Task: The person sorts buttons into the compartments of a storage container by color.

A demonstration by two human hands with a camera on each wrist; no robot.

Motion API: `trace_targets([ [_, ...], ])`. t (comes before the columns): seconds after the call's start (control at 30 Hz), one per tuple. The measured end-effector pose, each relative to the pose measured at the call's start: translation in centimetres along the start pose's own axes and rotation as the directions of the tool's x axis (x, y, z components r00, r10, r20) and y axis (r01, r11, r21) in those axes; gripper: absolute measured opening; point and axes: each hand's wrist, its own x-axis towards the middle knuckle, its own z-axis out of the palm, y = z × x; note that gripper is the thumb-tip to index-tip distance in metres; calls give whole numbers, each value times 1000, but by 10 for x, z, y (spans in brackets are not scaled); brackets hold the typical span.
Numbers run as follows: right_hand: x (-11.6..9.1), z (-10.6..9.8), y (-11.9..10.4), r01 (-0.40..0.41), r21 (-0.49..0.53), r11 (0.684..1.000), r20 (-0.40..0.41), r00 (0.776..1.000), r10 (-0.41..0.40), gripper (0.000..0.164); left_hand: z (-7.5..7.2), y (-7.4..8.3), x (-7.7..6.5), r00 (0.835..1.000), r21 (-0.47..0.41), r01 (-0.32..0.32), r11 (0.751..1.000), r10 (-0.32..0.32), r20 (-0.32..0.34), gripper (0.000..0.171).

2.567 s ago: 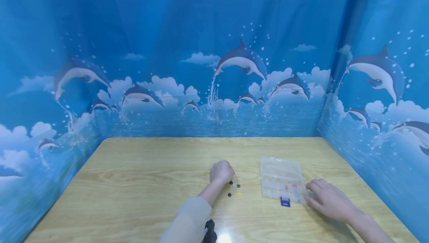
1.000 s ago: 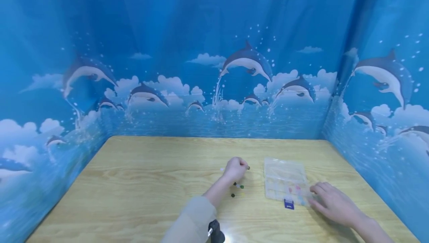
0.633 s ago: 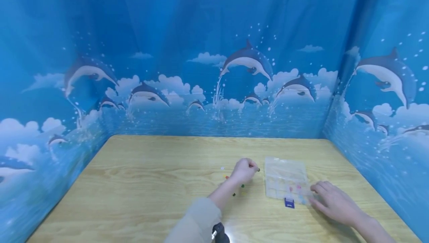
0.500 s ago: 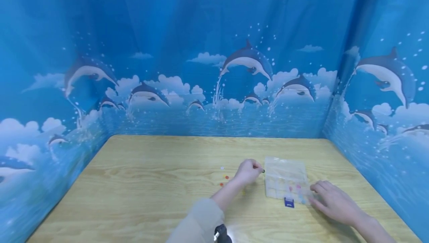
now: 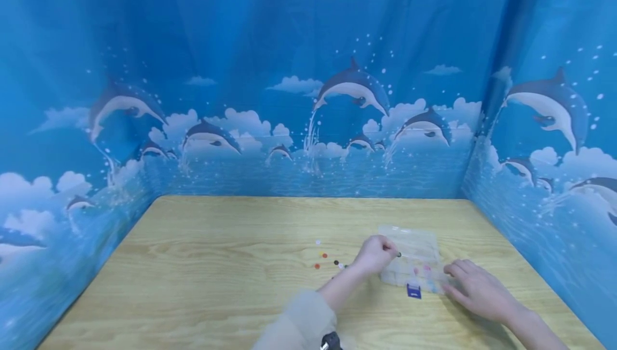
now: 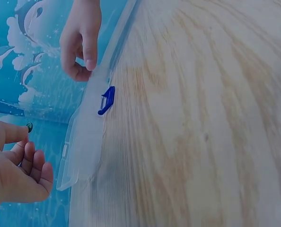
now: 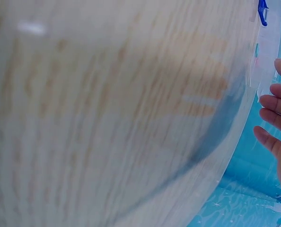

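My left hand [image 5: 377,254] pinches a small round dark green button [image 6: 30,126] between thumb and finger, above the left side of a clear plastic compartment box [image 5: 418,243]. The box lies with its lid folded back, a blue latch [image 5: 413,291] at its near edge. Pink pieces [image 5: 427,268] and light blue pieces [image 5: 431,287] sit in its right-hand compartments. At the box's right edge rests my right hand [image 5: 477,288], fingers loosely bent and holding nothing. In the left wrist view the button shows at the tips of my thumb and finger.
Left of the box, several loose buttons lie on the wooden table [image 5: 217,275]: a white button [image 5: 318,242], a red button [image 5: 325,255], a black button [image 5: 336,262] and others partly behind my left forearm. A blue dolphin-print curtain [image 5: 270,98] encloses the table's back and sides.
My left hand has picked up the dark green button and carried it rightward from the loose buttons to over the box. The right hand has stayed at the box's edge.
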Motion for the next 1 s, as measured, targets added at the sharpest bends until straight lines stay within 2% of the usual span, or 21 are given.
trace_targets([
  [0.2, 0, 1, 0, -5, 4, 1000, 0, 1000, 5, 29, 12, 4, -1, 1000, -11, 21, 1000, -21, 8, 5],
  [0.57, 0, 2, 1, 27, 4, 1000, -41, 999, -27, 30, 29, 9, 0, 1000, -2, -3, 1000, 3, 24, 8],
  [0.73, 0, 2, 2, 25, -6, 1000, -38, 999, -25, 31, 37, 9, 0, 1000, -15, 5, 1000, -4, 26, 10],
  [0.8, 0, 2, 2, 24, -7, 1000, -36, 999, -24, 30, 41, 9, 0, 1000, -4, 13, 1000, -13, 22, 10],
  [1.0, 0, 2, 1, 23, -1, 1000, -34, 999, -23, 29, 48, 8, 1, 1000, 88, -12, 996, 13, -10, 9],
])
